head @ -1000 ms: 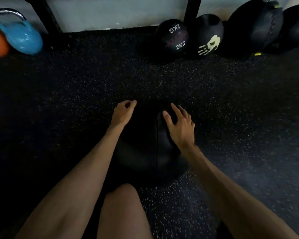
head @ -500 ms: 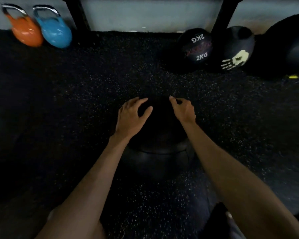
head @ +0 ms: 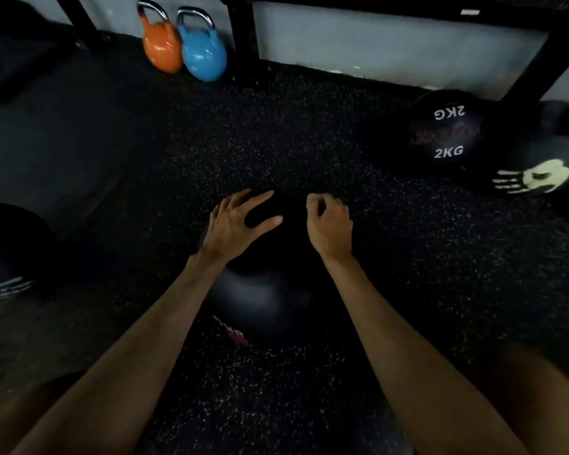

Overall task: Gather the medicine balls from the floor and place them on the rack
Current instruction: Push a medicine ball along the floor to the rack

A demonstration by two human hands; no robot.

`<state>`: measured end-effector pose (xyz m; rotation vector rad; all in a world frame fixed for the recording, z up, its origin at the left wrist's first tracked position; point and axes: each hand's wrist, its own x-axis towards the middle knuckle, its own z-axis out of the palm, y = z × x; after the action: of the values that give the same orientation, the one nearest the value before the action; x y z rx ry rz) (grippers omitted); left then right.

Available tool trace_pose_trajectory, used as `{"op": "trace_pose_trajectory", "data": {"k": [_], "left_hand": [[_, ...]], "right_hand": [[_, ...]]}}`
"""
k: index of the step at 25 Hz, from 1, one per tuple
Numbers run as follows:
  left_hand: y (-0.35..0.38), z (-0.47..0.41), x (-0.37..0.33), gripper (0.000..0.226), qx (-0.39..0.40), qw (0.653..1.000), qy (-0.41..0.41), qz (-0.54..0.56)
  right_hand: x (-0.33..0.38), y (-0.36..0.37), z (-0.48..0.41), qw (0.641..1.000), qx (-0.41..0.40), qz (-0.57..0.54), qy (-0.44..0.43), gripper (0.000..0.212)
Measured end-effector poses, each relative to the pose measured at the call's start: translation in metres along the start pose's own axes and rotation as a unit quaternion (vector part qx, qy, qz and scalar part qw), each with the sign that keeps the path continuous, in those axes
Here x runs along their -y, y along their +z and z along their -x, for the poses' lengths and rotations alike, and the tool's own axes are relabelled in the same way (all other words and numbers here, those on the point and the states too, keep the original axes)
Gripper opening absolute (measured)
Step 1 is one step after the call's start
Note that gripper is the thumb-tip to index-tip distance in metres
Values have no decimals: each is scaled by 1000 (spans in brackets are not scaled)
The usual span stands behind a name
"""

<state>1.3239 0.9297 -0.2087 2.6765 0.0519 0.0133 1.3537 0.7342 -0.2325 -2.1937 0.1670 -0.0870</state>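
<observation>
Your left hand lies with fingers spread on the dark medicine ball on the floor just before you, your right hand curled at its far side, grip unclear: lifted so, it may slip and roll.

Two bare arms reach down to a black medicine ball on the speckled rubber floor in my feed. The left hand lies on its top, fingers spread. The right hand sits at its far right side, fingers curled; I cannot tell whether they grip. Further right, a ball marked 2KG lies just beside a handprint ball, near a black rack post. An orange kettlebell and a blue kettlebell stand together at the wall.
</observation>
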Motion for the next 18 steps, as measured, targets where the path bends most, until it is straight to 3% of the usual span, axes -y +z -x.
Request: {"op": "trace_pose_trajectory", "data": {"k": [4,8,11,14,18], "left_hand": [[8,-63,-35,89,36,997,-63,-5],[10,-103,-72,70,76,982,-169,-48],[12,-92,-69,61,20,992,-107,-58],[16,-69,-36,72,-22,999,-18,-44],[29,-78,-20,77,-39,999,18,-12]], "right_hand": [[-18,-15,28,994,-11,76,-78,68],[-25,-19,17,990,45,97,-91,75],[-16,-12,-24,992,73,92,-45,72],[-3,-9,-79,994,85,66,10,70],[-3,-11,-156,986,115,24,120,74]]}}
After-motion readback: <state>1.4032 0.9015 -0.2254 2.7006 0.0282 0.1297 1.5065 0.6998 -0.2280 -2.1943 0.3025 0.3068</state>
